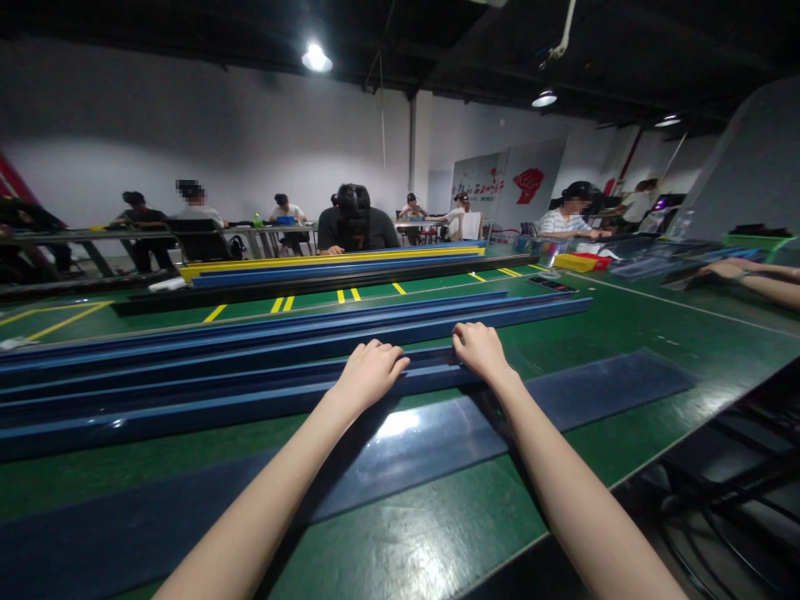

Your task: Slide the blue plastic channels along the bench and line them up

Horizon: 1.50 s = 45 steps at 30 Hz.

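Note:
A long blue channel strip (206, 419) with raised edges lies across the green table in front of me. My left hand (370, 377) curls its fingers over this strip, thumb toward the right. My right hand (480, 348) grips the same strip near its right end, fingers bent over the far edge. Just beyond it, touching or nearly so, runs another blue channel strip (531, 315). Closer to me, a flat, shiny, see-through strip (431, 437) passes beneath both forearms. My fingertips are partly hidden behind the strip.
Yellow strips (262, 267) and a black strip (300, 282) lie across the table (675, 321) farther back. A phone (550, 285) rests behind the blue strips. A co-worker's hands (728, 268) are at the right. Another person (356, 221) sits opposite.

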### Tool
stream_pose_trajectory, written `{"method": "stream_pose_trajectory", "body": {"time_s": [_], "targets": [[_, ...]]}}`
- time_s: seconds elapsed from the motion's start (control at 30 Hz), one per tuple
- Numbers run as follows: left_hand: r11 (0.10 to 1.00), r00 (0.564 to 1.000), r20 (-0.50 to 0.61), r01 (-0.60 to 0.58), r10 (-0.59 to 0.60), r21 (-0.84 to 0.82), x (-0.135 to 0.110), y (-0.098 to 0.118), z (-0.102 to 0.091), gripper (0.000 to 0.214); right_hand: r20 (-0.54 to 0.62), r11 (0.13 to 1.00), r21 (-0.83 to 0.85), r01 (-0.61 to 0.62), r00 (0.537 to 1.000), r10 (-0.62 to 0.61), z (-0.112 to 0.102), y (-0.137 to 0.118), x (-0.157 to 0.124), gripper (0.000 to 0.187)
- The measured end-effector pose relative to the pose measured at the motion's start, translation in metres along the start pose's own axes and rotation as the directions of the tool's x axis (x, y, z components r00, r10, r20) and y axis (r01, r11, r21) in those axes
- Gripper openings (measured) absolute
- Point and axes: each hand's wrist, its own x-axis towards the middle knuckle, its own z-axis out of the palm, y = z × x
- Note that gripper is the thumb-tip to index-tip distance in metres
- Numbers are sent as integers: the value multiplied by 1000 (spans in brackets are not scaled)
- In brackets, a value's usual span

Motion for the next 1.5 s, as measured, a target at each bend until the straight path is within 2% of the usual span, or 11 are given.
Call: {"method": "stream_pose_trajectory", "body": {"time_s": [0.17,0.33,0.63,0.83,1.13,1.5], "targets": [[995,998,-15,61,-60,74,0,1,-3,35,43,1000,-13,-21,999,21,1,6,1,30],[994,998,-32,58,-55,89,-1,2,-2,35,79,1000,-21,-16,997,18,4,4,2,31],[996,996,-50,-78,76,-33,1,4,6,33,44,1000,-18,6,999,-6,5,-19,-2,29],[990,991,-1,-133,133,-49,0,6,12,36,7,999,1,44,999,-44,6,-27,-5,28],[997,997,4,-73,73,-35,0,3,5,34,-8,1000,-1,-11,1000,11,4,-10,-1,28],[991,997,-31,73,-70,111,-1,2,-5,37,33,998,-28,-50,998,51,3,5,1,31]]}}
